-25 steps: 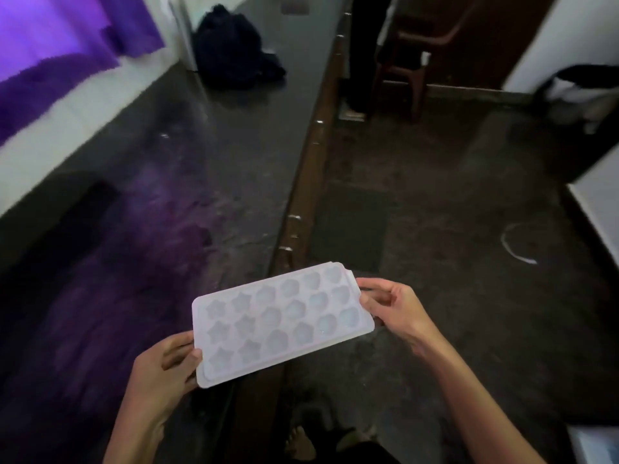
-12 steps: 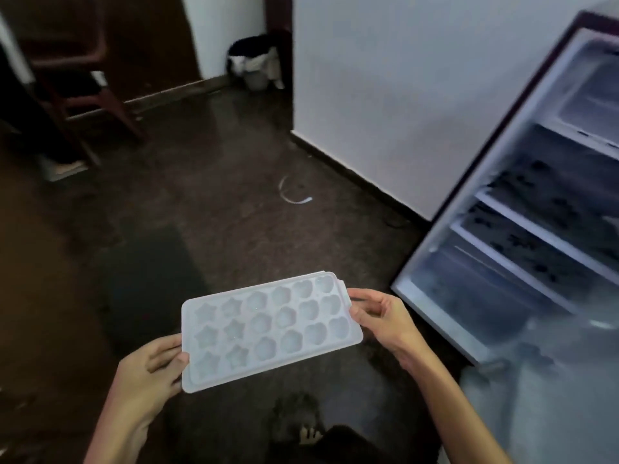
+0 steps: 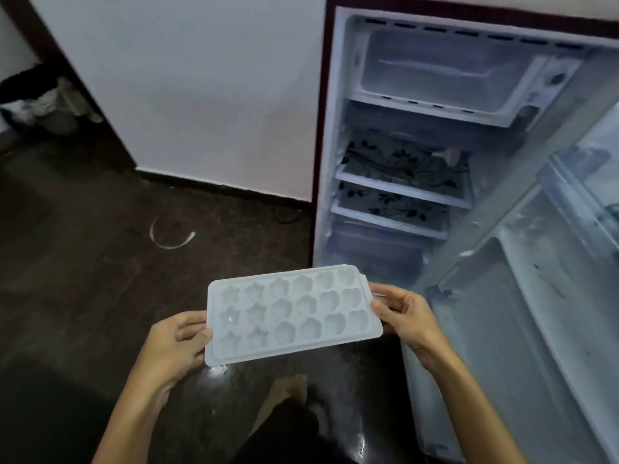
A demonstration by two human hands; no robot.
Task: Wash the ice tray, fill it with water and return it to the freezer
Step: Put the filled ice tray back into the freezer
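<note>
White plastic ice tray (image 3: 291,316), star-shaped cells, in left hand (image 3: 174,343) and right hand (image 3: 407,314) grip.

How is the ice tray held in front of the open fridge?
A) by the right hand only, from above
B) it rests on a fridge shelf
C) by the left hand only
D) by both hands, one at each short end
D: the left hand grips one short end of the ice tray and the right hand grips the other, in the air before the open fridge, not on a shelf.
</note>
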